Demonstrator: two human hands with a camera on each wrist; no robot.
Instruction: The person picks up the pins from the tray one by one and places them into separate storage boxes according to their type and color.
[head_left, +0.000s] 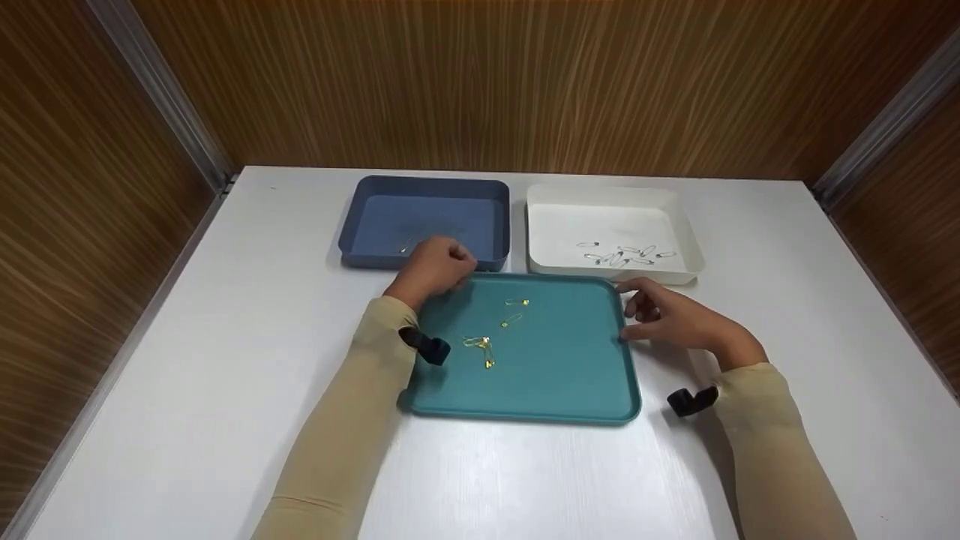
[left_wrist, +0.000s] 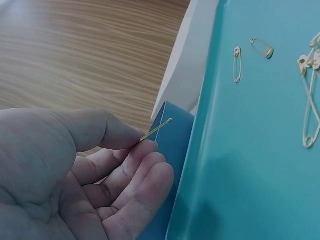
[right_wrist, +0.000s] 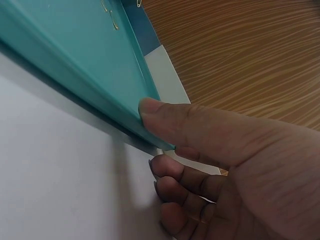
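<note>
Your left hand (left_wrist: pixel 75 170) pinches a gold safety pin (left_wrist: pixel 156 129), its long axis pointing toward 2 o'clock. Your right hand (right_wrist: pixel 235 170) presses its thumb against the teal tray (right_wrist: pixel 75 55) rim, fingers loosely curled.

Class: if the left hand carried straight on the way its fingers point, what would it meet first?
Probably the blue tray: the left hand, pinching a gold pin, points at its near wall, though depth is unclear.
</note>
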